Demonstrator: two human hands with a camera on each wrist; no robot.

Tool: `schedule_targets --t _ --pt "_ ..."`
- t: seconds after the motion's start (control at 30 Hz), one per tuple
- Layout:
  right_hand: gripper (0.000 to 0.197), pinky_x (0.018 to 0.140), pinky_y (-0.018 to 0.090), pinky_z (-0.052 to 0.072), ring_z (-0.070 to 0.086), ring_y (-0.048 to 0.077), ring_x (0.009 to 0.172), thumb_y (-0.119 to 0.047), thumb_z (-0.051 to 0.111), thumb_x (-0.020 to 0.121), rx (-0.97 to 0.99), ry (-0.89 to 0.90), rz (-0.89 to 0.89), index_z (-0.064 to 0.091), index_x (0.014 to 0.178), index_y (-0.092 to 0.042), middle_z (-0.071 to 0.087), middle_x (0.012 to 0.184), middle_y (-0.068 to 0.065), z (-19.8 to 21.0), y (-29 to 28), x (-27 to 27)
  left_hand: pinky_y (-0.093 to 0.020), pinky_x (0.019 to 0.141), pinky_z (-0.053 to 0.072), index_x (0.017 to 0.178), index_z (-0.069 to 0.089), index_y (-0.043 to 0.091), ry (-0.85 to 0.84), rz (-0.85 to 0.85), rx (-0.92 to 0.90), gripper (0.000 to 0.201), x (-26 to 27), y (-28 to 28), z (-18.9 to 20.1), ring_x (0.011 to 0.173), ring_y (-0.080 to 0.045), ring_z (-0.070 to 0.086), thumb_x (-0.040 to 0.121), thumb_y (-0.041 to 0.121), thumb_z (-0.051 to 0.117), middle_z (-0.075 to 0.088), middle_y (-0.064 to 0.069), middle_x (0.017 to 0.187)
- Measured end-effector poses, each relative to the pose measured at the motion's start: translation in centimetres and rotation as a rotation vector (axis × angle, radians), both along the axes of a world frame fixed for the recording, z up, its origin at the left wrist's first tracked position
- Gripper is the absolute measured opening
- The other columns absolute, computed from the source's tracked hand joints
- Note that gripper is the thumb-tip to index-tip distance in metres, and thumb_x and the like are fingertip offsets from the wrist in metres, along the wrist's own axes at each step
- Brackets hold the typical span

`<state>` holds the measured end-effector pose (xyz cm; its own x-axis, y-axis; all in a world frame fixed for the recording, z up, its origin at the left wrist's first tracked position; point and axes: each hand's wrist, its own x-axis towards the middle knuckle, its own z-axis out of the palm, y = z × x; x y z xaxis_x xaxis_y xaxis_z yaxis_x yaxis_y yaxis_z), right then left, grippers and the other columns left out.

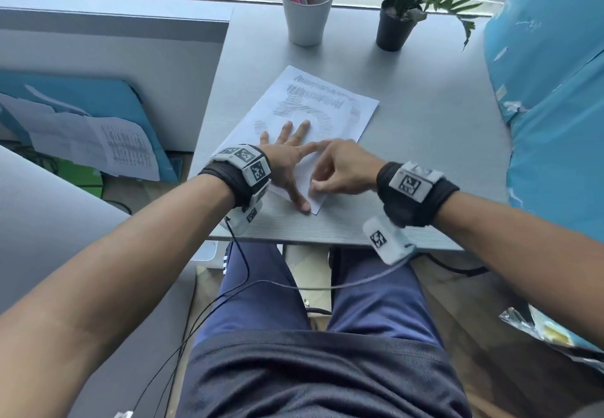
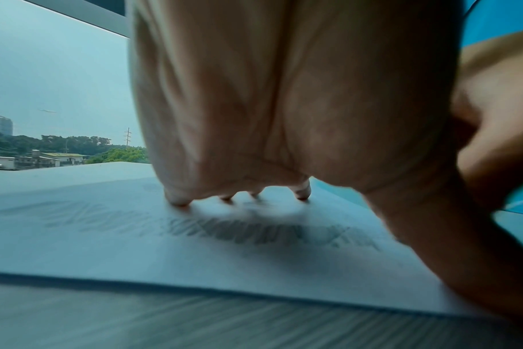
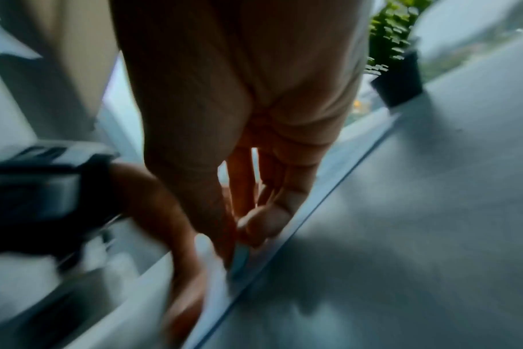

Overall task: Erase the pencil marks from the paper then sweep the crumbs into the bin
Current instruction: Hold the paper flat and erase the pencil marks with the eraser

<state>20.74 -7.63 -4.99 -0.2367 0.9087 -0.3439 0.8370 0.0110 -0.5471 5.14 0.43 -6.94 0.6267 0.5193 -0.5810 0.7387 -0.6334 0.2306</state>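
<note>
A white paper (image 1: 356,107) lies slanted on the grey desk (image 1: 434,129), with grey pencil marks (image 1: 307,103) scribbled over its far half. My left hand (image 1: 287,156) lies flat on the sheet with fingers spread, and its thumb reaches the near corner. In the left wrist view its fingertips (image 2: 179,200) press the paper beyond the pencil marks (image 2: 239,231). My right hand (image 1: 340,172) hovers over the near corner, fingers curled. A small pale eraser (image 3: 239,256), blurred, is pinched between its thumb and fingers beside the paper's edge.
At the back of the desk stand a white cup of pens (image 1: 307,18) and a potted plant (image 1: 395,28). A blue wrapped bulk (image 1: 552,97) borders the right side. The desk's front edge (image 1: 327,243) runs just under my wrists. Loose papers (image 1: 98,146) lie lower left.
</note>
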Motion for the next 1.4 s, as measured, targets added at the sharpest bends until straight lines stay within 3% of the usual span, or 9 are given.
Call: schedule_targets --t 0.13,0.3,0.43,0.63,0.77,0.97,1.1,1.3,1.4 --pt "0.008 0.050 0.007 0.037 0.054 -0.001 0.055 -0.021 0.076 0.074 0.171 -0.047 -0.298 0.077 0.074 -0.013 0.068 0.065 -0.002 0.6 3.9 3.7 -0.068 0.113 -0.014 0.154 -0.009 0.050 -0.007 0.017 -0.002 0.147 0.1 -0.1 0.2 0.145 -0.028 -0.035 0.047 0.064 0.091 -0.036 0.002 0.159" --pt "0.009 0.050 0.010 0.037 0.051 -0.003 0.048 -0.020 0.071 0.074 0.025 -0.021 0.025 0.075 0.066 -0.018 0.064 0.057 -0.008 -0.2 -0.2 -0.7 -0.066 0.115 -0.014 0.155 -0.014 0.043 0.025 -0.011 0.006 0.151 0.1 -0.1 0.1 0.144 -0.028 -0.036 0.047 0.068 0.089 -0.039 0.001 0.157" --pt "0.009 0.057 0.015 0.041 0.058 0.004 0.061 -0.024 0.076 0.072 0.123 -0.051 -0.297 0.077 0.075 -0.015 0.070 0.068 -0.001 0.7 3.9 3.4 -0.068 0.114 -0.014 0.155 -0.007 0.048 -0.002 0.008 -0.001 0.146 0.1 -0.3 0.4 0.145 -0.028 -0.034 0.047 0.063 0.091 -0.036 0.002 0.159" --pt "0.016 0.048 0.009 0.034 0.048 0.003 0.046 -0.019 0.070 0.075 0.003 -0.020 0.017 0.071 0.058 -0.018 0.060 0.053 -0.006 0.0 -0.4 -1.1 -0.067 0.114 -0.015 0.153 -0.014 0.046 0.021 -0.009 0.008 0.151 0.1 0.0 0.0 0.144 -0.029 -0.036 0.045 0.068 0.089 -0.039 0.001 0.157" --pt "0.008 0.062 0.019 0.048 0.056 0.001 0.060 -0.026 0.076 0.072 0.139 -0.056 -0.296 0.076 0.072 -0.018 0.068 0.066 -0.003 0.9 4.0 3.2 -0.067 0.114 -0.014 0.154 -0.009 0.049 -0.003 0.011 0.009 0.147 0.2 -0.2 0.4 0.146 -0.028 -0.033 0.047 0.064 0.091 -0.035 0.002 0.160" --pt "0.021 0.047 0.011 0.036 0.051 -0.004 0.045 -0.020 0.072 0.073 -0.019 -0.027 0.013 0.065 0.054 -0.022 0.059 0.051 -0.011 -0.2 0.1 -1.2 -0.066 0.114 -0.015 0.153 -0.018 0.044 0.041 -0.005 0.016 0.154 0.3 0.0 0.1 0.144 -0.028 -0.036 0.045 0.068 0.089 -0.040 0.001 0.157" --pt "0.011 0.054 0.011 0.041 0.057 0.002 0.057 -0.025 0.076 0.072 0.153 -0.046 -0.298 0.078 0.075 -0.015 0.068 0.063 -0.002 0.5 4.4 3.0 -0.066 0.114 -0.014 0.154 -0.013 0.048 -0.021 0.018 0.002 0.153 -0.1 0.0 -0.1 0.146 -0.028 -0.033 0.043 0.067 0.091 -0.034 0.002 0.160" --pt "0.027 0.048 0.011 0.035 0.050 -0.003 0.043 -0.017 0.073 0.072 -0.027 0.010 0.002 0.061 0.049 -0.025 0.056 0.047 -0.014 -0.2 -0.2 -1.4 -0.067 0.114 -0.015 0.153 -0.019 0.043 0.015 -0.001 0.006 0.156 0.2 0.0 -0.1 0.144 -0.027 -0.036 0.044 0.067 0.090 -0.039 0.003 0.157" --pt "0.010 0.055 0.015 0.042 0.059 0.003 0.054 -0.020 0.076 0.073 0.056 0.014 -0.230 0.073 0.064 -0.021 0.068 0.060 -0.003 0.6 3.4 1.9 -0.066 0.114 -0.015 0.153 -0.014 0.047 -0.017 0.006 -0.006 0.154 -0.1 0.1 -0.3 0.145 -0.026 -0.035 0.042 0.067 0.090 -0.036 0.005 0.159"
